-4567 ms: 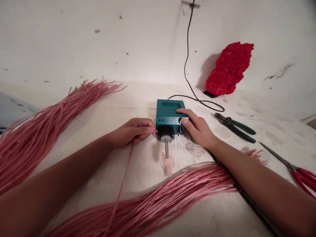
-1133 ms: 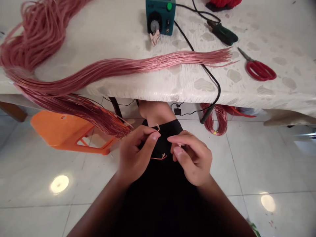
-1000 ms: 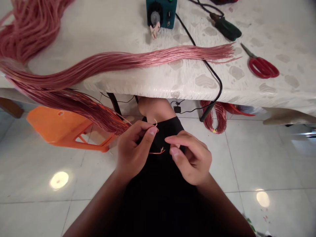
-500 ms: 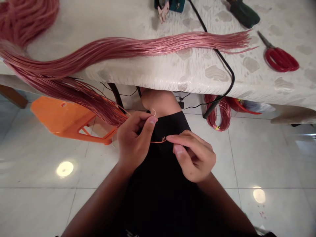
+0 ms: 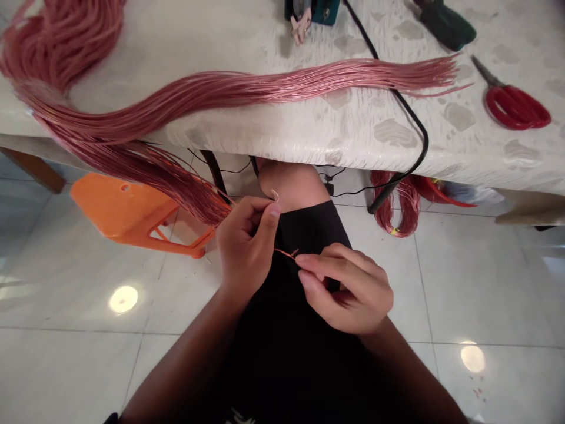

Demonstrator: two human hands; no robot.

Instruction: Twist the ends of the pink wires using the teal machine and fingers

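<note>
My left hand (image 5: 245, 248) is shut on a thin pink copper-coloured wire (image 5: 285, 253), with a small hook of it showing above the thumb. The wire's frayed end stops at the curled fingers of my right hand (image 5: 348, 290), and I cannot tell whether they grip it. Both hands are over my lap, below the table edge. A long bundle of pink wires (image 5: 247, 88) lies across the white table (image 5: 176, 41) and hangs off its left side, close to my left hand.
A teal box (image 5: 313, 9), green-handled pliers (image 5: 445, 23), red scissors (image 5: 514, 107) and a black cord (image 5: 410, 118) are on the table. An orange stool (image 5: 136, 215) and a pink wire coil (image 5: 395, 206) are on the tiled floor.
My right hand has shifted down and right, and the short wire between my hands now tilts down to the right. The table items have moved slightly right in view.
</note>
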